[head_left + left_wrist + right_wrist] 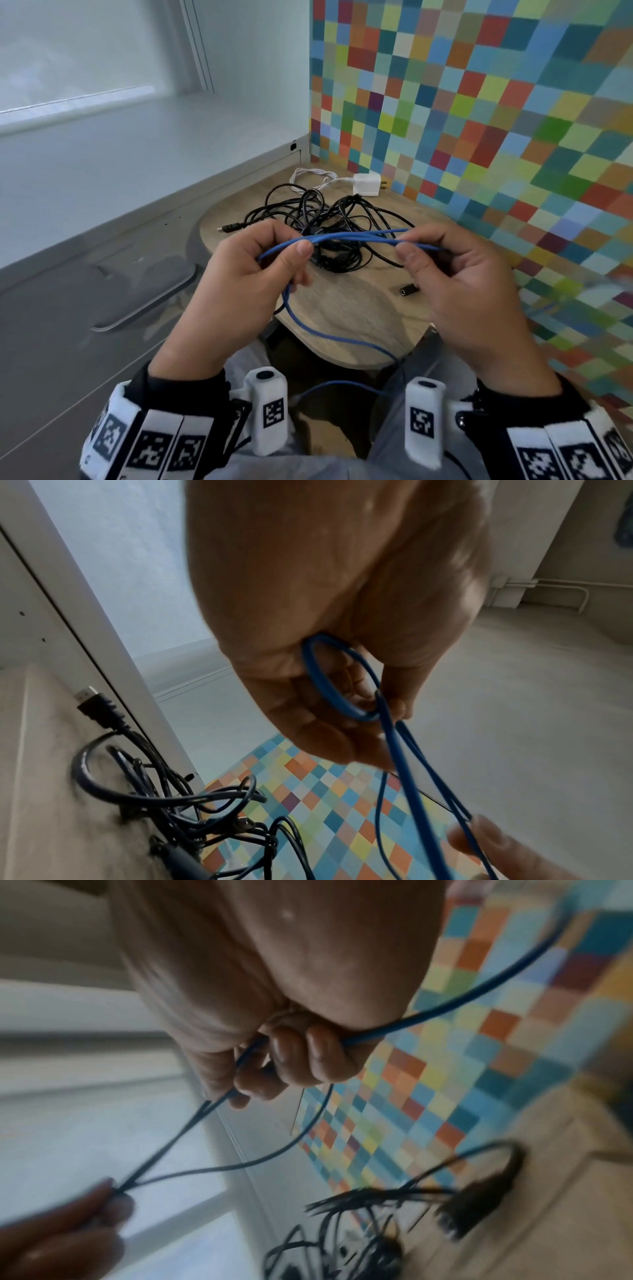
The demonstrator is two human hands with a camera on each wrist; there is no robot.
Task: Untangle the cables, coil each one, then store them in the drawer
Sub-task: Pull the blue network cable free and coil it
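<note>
A thin blue cable point(359, 236) stretches in several strands between my two hands above a small wooden table point(359, 318). My left hand point(270, 253) pinches one end of the loops between thumb and fingers; the left wrist view shows the blue cable point(335, 683) looped inside the curled left hand point(342, 710). My right hand point(431, 246) grips the other end, and the right wrist view has the blue cable point(445, 1004) running through its curled fingers point(301, 1056). The cable's tail point(329, 335) hangs down over the table edge to my lap. A tangle of black cables point(322, 222) lies on the table behind.
A white charger with its white cord point(366, 183) lies at the table's far corner. A small black adapter point(409, 291) sits on the table near my right hand. A multicoloured checkered wall point(479, 120) stands on the right. Grey cabinet fronts with a handle point(144, 301) are on the left.
</note>
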